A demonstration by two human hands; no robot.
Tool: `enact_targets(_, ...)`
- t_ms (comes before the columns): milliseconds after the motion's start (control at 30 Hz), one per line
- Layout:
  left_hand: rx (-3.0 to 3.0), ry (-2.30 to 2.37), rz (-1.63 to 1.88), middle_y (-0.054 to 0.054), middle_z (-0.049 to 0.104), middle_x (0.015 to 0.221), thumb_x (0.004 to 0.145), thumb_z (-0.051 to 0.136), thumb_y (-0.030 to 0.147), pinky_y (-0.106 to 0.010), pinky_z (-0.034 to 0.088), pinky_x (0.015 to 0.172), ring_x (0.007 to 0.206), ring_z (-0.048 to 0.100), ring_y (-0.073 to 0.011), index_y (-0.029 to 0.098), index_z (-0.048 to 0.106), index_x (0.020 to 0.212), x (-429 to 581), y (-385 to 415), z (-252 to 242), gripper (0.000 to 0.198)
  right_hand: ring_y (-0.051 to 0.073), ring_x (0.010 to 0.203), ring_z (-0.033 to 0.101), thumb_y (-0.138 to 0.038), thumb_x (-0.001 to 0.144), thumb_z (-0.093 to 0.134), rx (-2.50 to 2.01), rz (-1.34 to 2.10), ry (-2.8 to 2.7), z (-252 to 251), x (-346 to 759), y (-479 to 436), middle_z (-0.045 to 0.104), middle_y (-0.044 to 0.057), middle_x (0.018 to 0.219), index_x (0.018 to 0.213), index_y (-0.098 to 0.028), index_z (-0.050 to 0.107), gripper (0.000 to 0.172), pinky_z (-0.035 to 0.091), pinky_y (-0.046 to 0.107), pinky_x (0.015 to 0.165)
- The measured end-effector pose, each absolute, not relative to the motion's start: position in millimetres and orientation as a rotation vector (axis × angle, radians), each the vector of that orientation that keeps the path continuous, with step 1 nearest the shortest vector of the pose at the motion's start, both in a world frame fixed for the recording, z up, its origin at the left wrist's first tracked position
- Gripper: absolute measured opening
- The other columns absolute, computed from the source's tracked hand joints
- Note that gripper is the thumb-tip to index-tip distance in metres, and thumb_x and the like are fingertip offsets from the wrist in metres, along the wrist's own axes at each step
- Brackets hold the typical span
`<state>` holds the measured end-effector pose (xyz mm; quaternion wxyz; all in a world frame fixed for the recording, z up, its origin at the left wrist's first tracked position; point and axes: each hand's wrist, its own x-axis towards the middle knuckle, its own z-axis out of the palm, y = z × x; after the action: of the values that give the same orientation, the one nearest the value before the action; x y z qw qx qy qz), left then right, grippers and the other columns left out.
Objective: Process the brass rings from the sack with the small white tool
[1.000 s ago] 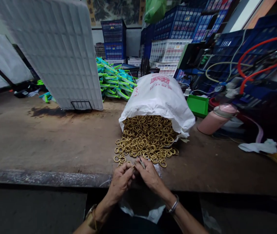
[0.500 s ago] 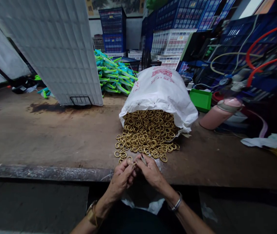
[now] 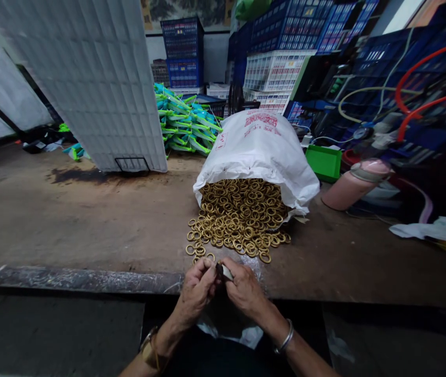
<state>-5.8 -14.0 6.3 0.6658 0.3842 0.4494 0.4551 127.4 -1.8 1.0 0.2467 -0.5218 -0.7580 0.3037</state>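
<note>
At the table's front edge, my left hand (image 3: 196, 289) is closed in a pinch, with a gold-coloured ring mostly hidden by the fingertips. My right hand (image 3: 248, 290) grips a small tool with a dark tip and a pale body (image 3: 226, 272). That dark tip meets the left fingertips, and its exact kind is unclear. Just beyond both hands, a heap of gold-coloured rings (image 3: 242, 220) spills from the mouth of a white woven sack (image 3: 262, 152) lying on its side.
The brown worktable (image 3: 89, 225) carries a tall pale ridged panel (image 3: 101, 94) at left. Behind are a green-and-turquoise pile (image 3: 189, 123) and stacked blue crates (image 3: 184, 52). At right lie a green tray (image 3: 323, 162), a pink bottle (image 3: 354, 183) and orange hoses (image 3: 405, 107).
My right hand has turned, so more of the tool's dark tip and pale body shows at the left fingertips. The ring edge seen between the hands is now mostly hidden.
</note>
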Motion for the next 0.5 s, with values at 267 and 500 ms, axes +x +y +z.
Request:
enact_targets(267,1.032,1.008,1.075,0.006,0.038,0.053,0.076,0.053,0.045,-0.018,0.026,0.045,0.045,0.031,-0.0054,0.018,0.041,0.066,-6.9,-14.1,-1.1,0.032,0.012,0.056,0.046,-0.004,0.058,0.033,-1.414,0.782,-2.115,-0.4,128.4,-1.1,0.054,-0.002,0.061,0.078,-0.022,0.049,0.031,0.027,0.023,0.054)
enact_targets(500,1.024,1.029,1.019,0.004,0.044,0.054,0.077,0.052,0.045,-0.017,0.023,0.041,0.042,0.031,-0.0045,0.017,0.046,0.064,-13.6,-23.0,1.3,0.032,0.013,0.052,0.045,-0.004,0.061,0.036,-1.579,0.695,-2.244,-0.3,130.2,5.2,0.056,-0.001,0.06,0.083,-0.021,0.051,0.031,0.021,0.025,0.051)
